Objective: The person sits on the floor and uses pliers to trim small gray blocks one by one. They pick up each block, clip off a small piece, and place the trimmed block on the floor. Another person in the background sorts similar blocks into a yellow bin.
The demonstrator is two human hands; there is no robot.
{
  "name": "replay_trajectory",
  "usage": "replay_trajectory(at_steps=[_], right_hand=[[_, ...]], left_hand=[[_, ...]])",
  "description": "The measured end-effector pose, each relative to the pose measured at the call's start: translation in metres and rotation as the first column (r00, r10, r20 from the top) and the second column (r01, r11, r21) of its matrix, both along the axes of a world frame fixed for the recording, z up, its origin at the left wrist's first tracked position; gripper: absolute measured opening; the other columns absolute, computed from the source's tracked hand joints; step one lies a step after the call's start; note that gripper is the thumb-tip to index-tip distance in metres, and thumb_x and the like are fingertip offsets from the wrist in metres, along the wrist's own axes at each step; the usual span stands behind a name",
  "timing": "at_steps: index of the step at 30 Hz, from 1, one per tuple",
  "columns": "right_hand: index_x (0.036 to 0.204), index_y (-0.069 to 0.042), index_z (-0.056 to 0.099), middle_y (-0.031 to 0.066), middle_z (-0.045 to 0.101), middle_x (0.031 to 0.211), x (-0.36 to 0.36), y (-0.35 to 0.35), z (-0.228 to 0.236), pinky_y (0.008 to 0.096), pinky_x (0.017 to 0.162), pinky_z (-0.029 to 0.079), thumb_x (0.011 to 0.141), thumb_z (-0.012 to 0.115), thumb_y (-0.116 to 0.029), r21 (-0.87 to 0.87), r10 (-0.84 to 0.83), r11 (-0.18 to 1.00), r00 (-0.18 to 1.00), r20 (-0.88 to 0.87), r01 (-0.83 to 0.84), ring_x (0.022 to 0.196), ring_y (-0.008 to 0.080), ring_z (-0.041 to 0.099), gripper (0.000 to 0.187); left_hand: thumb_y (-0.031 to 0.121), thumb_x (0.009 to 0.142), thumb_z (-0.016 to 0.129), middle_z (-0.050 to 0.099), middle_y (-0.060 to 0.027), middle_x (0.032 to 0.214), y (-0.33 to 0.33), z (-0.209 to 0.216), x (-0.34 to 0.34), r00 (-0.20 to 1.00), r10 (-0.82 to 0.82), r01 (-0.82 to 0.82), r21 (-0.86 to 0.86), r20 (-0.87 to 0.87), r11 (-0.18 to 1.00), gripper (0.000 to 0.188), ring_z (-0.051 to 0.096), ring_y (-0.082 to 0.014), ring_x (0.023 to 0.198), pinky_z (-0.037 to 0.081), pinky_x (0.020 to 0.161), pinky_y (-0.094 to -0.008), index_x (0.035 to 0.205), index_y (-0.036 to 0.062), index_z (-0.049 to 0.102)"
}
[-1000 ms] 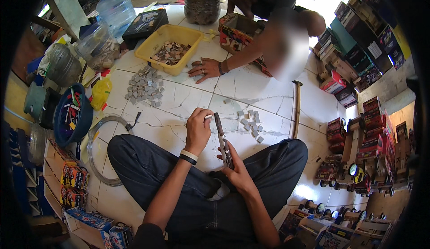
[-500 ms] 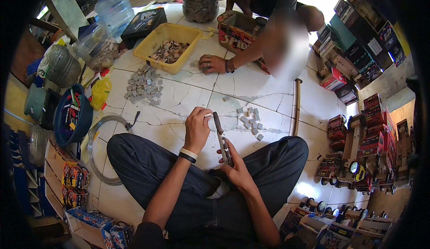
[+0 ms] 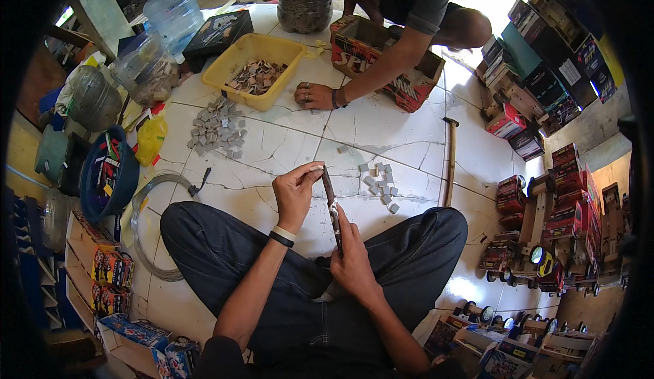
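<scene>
My left hand (image 3: pixel 291 200) pinches a small white piece (image 3: pixel 317 168) against the upper end of a dark, stick-like tool (image 3: pixel 328 189) smeared with white. My right hand (image 3: pixel 352 262) is wrapped round the lower part of that tool, which stands nearly upright above my crossed legs. What kind of tool it is, I cannot make out. Beyond it to the right, several small grey square pieces (image 3: pixel 380 183) lie loose on the cracked tiled floor. A larger heap of such pieces (image 3: pixel 216 131) lies to the far left.
A yellow tub (image 3: pixel 298 53) of small pieces stands ahead, near a co-worker's hand (image 3: pixel 316 96) on the floor and a printed box (image 3: pixel 411 93). A hammer (image 3: pixel 450 164) lies on the right. Coiled wire (image 3: pixel 138 232) and a blue basin (image 3: pixel 92 198) are left; wheeled toys (image 3: pixel 538 229) line the right.
My right hand has rolled over the tool, its back now facing up. The white piece has met the tool's tip. The co-worker's head has moved right and up, uncovering the box.
</scene>
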State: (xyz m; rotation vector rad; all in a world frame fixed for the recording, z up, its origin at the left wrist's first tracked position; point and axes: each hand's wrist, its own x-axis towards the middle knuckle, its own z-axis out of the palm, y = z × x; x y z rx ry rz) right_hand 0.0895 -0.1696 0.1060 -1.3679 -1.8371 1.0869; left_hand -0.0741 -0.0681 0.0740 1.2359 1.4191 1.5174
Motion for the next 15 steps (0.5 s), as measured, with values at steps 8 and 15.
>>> replay_trajectory(at_steps=[8, 15], right_hand=[[0.164, -0.010, 0.025, 0.0156, 0.054, 0.136, 0.007, 0.002, -0.021, 0.0350, 0.099, 0.048, 0.090, 0.052, 0.014, -0.088, -0.038, 0.996, 0.965, -0.261, 0.015, 0.117, 0.0242, 0.058, 0.082], [0.167, -0.012, 0.018, 0.0133, 0.048, 0.152, 0.021, 0.008, -0.023, 0.0345, 0.104, 0.045, 0.093, 0.056, 0.013, -0.233, -0.098, 0.972, 0.855, -0.510, -0.028, 0.129, 0.0234, 0.054, 0.087]], left_hand=[[0.011, 0.101, 0.067, 0.076, -0.0095, 0.100, 0.005, 0.007, -0.004, 0.996, -0.079, 0.077, -0.067, -0.034, 0.995, 0.024, 0.071, -0.0131, 0.090, 0.059, 0.083, -0.0261, 0.114, -0.0085, 0.073], [0.018, 0.105, 0.061, 0.073, -0.0215, 0.109, 0.003, 0.022, -0.023, 0.908, -0.100, 0.180, -0.165, 0.406, 0.970, 0.031, 0.074, -0.0282, 0.104, 0.060, 0.096, -0.0385, 0.112, -0.0111, 0.067]])
